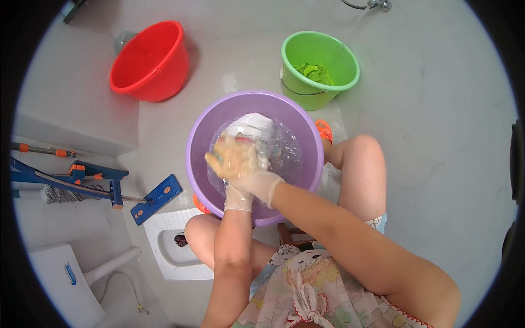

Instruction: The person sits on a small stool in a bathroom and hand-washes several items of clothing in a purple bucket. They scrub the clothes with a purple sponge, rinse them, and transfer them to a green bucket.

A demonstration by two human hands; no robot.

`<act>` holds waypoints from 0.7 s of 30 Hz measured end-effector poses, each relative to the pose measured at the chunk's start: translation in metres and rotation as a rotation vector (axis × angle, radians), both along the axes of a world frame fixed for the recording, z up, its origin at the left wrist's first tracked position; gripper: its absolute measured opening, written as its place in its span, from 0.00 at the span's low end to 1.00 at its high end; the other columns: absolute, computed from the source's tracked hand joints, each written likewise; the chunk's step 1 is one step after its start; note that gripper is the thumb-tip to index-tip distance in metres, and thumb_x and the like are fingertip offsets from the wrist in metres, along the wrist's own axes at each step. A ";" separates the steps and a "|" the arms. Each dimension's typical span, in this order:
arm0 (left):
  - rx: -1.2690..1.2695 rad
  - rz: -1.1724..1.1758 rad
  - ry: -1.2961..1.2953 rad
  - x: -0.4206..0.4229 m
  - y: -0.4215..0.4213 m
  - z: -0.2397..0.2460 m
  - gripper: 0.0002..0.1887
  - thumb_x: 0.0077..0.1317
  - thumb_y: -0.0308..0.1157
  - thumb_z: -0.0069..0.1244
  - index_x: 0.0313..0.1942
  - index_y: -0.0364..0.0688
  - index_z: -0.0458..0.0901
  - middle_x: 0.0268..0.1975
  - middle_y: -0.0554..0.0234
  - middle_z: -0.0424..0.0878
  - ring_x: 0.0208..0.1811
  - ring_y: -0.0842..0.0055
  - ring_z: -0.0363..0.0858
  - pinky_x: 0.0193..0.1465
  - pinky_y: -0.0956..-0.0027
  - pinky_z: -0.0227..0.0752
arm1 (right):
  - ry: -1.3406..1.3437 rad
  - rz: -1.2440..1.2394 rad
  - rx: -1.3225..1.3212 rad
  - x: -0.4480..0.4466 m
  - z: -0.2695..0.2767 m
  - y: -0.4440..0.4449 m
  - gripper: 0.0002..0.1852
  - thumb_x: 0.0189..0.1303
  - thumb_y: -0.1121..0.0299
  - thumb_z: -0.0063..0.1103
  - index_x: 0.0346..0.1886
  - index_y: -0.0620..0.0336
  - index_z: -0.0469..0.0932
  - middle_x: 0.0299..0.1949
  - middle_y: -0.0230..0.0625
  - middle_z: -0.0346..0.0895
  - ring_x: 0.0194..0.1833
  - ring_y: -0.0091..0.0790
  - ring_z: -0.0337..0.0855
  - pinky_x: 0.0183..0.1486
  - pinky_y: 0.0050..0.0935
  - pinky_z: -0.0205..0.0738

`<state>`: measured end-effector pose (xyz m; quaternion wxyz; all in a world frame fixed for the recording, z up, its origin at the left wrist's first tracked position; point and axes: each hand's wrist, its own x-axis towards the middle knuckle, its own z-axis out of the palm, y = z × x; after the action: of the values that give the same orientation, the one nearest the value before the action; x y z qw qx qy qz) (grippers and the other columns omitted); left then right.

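A purple plastic basin (pixel 195 172) of water stands before me, between my knees. In it lies a white wet cloth (pixel 252 123), rising partly above the surface, with a small red patch beside my fingers. My right hand (pixel 233 158), in a thin translucent glove, is over the cloth, blurred, its thumb and fingers spread apart. Beneath it is my left hand (pixel 238 199), gloved too; only its wrist shows clearly, and its fingers are hidden by the right hand. Bubbles float on the water at the right of the basin.
A red tub (pixel 168 78) tilts at the back left. Water runs from a tap (pixel 379 5) towards a green bucket (pixel 303 96) holding a green cloth (pixel 316 74). Mops (pixel 156 199) lean at left, near a squat toilet (pixel 154 242) and a white cistern (pixel 61 274).
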<state>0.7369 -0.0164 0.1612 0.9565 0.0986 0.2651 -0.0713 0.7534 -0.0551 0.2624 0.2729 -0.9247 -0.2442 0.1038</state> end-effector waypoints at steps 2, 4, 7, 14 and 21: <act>0.014 0.012 0.021 0.014 -0.001 -0.005 0.34 0.70 0.60 0.42 0.63 0.41 0.71 0.58 0.50 0.78 0.53 0.58 0.79 0.55 0.53 0.76 | 0.076 -0.117 0.039 0.038 -0.008 0.005 0.24 0.62 0.46 0.53 0.45 0.57 0.82 0.51 0.48 0.77 0.50 0.50 0.81 0.55 0.47 0.73; 0.018 0.023 0.040 0.023 -0.005 -0.009 0.34 0.70 0.60 0.42 0.63 0.41 0.71 0.58 0.50 0.78 0.53 0.59 0.79 0.55 0.53 0.76 | 0.186 -0.196 0.140 0.073 -0.015 -0.002 0.25 0.61 0.42 0.55 0.41 0.57 0.82 0.47 0.48 0.79 0.50 0.51 0.81 0.56 0.45 0.72; 0.005 0.027 0.033 0.027 -0.006 -0.009 0.33 0.71 0.60 0.41 0.63 0.41 0.72 0.58 0.51 0.78 0.53 0.59 0.79 0.55 0.53 0.76 | 0.149 -0.211 0.114 0.068 -0.013 -0.020 0.27 0.58 0.42 0.56 0.45 0.58 0.81 0.49 0.49 0.77 0.51 0.50 0.79 0.56 0.43 0.73; -0.085 0.000 -0.117 0.000 0.007 0.010 0.30 0.73 0.56 0.38 0.62 0.41 0.72 0.57 0.52 0.78 0.53 0.60 0.80 0.55 0.52 0.76 | 0.096 -0.045 -0.058 -0.017 0.027 -0.014 0.23 0.55 0.48 0.63 0.46 0.54 0.80 0.48 0.48 0.75 0.49 0.52 0.80 0.54 0.48 0.73; 0.227 0.112 0.266 0.019 0.011 0.020 0.24 0.76 0.50 0.37 0.57 0.39 0.74 0.55 0.51 0.79 0.50 0.62 0.82 0.52 0.53 0.78 | 0.047 -0.095 0.044 0.089 -0.093 -0.063 0.20 0.66 0.48 0.52 0.46 0.54 0.80 0.48 0.45 0.79 0.51 0.49 0.79 0.54 0.41 0.72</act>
<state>0.7560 -0.0058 0.1808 0.8982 0.1805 0.4007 0.0000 0.8423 -0.1180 0.1699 0.3033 -0.9264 -0.1956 0.1071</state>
